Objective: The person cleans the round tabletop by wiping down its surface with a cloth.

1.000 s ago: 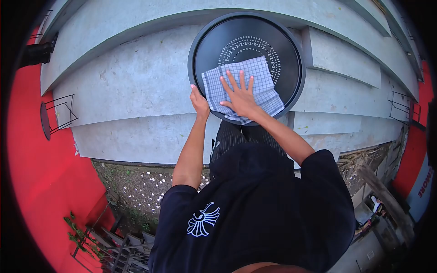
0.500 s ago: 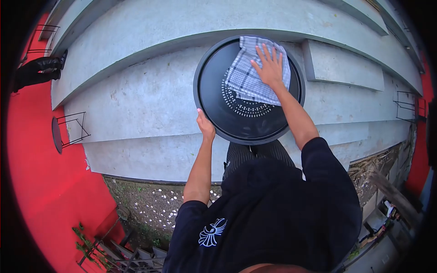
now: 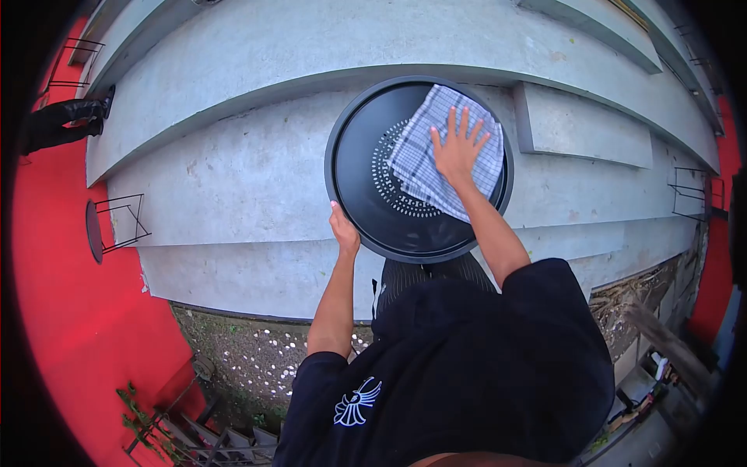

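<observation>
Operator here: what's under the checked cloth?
The black tray: its surface and ring of white marks show beside the cloth and run under it. The right hand lies spread on top. Any marks or dirt on the covered patch can't be seen.

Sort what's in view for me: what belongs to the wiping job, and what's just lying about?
In the job:
- checked cloth, under the right hand
- round black tray, left hand at its rim

Just lying about:
- round-topped stool
- white pebbles
- green plant
</observation>
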A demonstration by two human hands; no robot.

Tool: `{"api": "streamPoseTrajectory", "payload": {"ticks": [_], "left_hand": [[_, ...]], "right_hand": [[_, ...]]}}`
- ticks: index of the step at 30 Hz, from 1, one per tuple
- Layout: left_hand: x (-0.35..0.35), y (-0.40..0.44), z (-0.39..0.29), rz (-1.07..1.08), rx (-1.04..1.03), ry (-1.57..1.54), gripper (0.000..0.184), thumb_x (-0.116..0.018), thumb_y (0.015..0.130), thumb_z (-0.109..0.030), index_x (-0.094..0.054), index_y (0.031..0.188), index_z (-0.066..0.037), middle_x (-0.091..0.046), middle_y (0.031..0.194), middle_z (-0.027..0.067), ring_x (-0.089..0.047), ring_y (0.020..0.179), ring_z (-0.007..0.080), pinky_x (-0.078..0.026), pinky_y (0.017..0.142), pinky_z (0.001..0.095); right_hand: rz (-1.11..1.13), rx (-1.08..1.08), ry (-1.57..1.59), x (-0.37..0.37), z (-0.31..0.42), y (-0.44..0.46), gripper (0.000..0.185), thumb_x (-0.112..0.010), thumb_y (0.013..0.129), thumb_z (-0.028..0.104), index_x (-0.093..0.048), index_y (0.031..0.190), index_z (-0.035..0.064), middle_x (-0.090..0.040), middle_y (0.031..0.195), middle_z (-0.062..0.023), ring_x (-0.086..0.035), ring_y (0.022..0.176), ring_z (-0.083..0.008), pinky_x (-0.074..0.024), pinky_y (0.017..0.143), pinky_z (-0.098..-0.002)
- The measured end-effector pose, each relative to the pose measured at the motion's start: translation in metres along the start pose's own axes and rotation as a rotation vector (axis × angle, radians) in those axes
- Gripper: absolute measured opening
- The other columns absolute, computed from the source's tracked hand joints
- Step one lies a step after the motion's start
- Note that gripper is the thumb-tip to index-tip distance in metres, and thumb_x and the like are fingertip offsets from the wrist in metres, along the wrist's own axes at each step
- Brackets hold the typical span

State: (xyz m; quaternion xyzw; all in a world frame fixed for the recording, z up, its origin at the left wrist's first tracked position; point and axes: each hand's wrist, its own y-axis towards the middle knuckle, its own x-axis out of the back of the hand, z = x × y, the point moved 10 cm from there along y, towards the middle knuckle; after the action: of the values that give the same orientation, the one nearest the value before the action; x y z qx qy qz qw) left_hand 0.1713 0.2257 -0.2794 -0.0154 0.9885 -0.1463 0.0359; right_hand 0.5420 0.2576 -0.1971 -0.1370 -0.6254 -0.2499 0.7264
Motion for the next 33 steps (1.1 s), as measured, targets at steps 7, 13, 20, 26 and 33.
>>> {"api": "streamPoseTrajectory", "payload": {"ticks": [7, 13, 20, 26, 33], "left_hand": [[-0.011, -0.005, 0.003, -0.048, -0.024, -0.033, 0.067, -0.030, 0.116, -0.047, -0.068, 0.098, 0.005, -0.071, 0.090, 0.0055, -0.061, 0.081, 0.0139, -0.049, 0.077, 0.0306], [-0.018, 0.019, 0.003, -0.087, -0.008, -0.016, 0.066, -0.032, 0.116, -0.049, -0.068, 0.101, 0.004, -0.071, 0.092, 0.0058, -0.061, 0.082, 0.0136, -0.049, 0.077, 0.0307], [-0.005, 0.014, 0.009, -0.030, -0.012, -0.011, 0.067, -0.032, 0.116, -0.048, -0.069, 0.107, 0.007, -0.072, 0.098, 0.0073, -0.063, 0.089, 0.0153, -0.051, 0.084, 0.0316], [-0.018, 0.008, -0.001, -0.020, 0.005, -0.047, 0.065, -0.033, 0.116, -0.047, -0.069, 0.108, 0.007, -0.072, 0.097, 0.0070, -0.063, 0.087, 0.0153, -0.051, 0.083, 0.0316], [0.015, 0.024, 0.060, -0.160, 0.094, 0.096, 0.060, -0.034, 0.117, -0.043, -0.068, 0.113, 0.006, -0.070, 0.099, 0.0067, -0.063, 0.091, 0.0159, -0.051, 0.087, 0.0317]], "right_hand": [[0.073, 0.542, 0.178, 0.007, 0.130, -0.042, 0.066, -0.051, 0.105, 0.047, -0.038, 0.163, 0.0191, -0.029, 0.171, -0.0137, -0.024, 0.155, -0.0495, -0.0128, 0.124, -0.0683], [0.295, 0.738, 0.257, 0.018, 0.088, -0.135, 0.068, -0.054, 0.103, 0.051, -0.038, 0.164, 0.0247, -0.027, 0.173, -0.0066, -0.020, 0.158, -0.0438, -0.0127, 0.125, -0.0660], [0.292, 0.302, 0.108, 0.015, -0.026, -0.103, 0.078, -0.056, 0.100, 0.060, -0.031, 0.167, 0.0281, -0.020, 0.175, -0.0048, -0.009, 0.160, -0.0462, -0.0023, 0.118, -0.0791], [0.071, 0.087, 0.076, -0.012, 0.025, 0.020, 0.078, -0.049, 0.103, 0.061, -0.029, 0.167, 0.0216, -0.015, 0.176, -0.0146, -0.007, 0.157, -0.0560, 0.0019, 0.115, -0.0816], [0.162, 0.621, 0.213, -0.005, 0.167, -0.061, 0.067, -0.050, 0.105, 0.049, -0.036, 0.165, 0.0226, -0.024, 0.173, -0.0122, -0.017, 0.157, -0.0514, -0.0079, 0.121, -0.0747]]}}
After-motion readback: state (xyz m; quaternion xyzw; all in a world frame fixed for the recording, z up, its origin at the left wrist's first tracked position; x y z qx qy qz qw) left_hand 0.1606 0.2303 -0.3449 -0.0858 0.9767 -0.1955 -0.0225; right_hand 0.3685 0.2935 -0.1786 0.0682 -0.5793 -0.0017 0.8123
